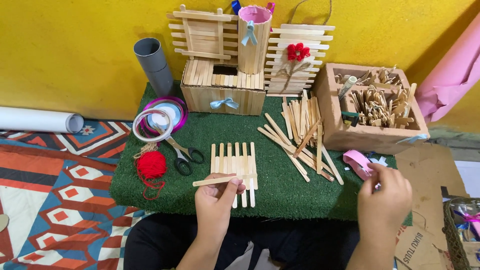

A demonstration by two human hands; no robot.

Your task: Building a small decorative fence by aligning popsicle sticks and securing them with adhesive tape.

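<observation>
Pinching a light, stiff craft stick (222, 180) midway, my left hand (216, 202) holds it over the stick row (234, 167); right hand (384, 197) fingers pink ribbon (357, 162).

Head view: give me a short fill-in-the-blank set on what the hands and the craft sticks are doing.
1. The left hand holds a single wooden ____ crosswise over the row of sticks.
2. The ball of yarn beside the scissors is ____.
3. The right hand is nearest to a ____ strip of ribbon.
4. The mat under the sticks is ____.

Missing words: stick; red; pink; green
</observation>
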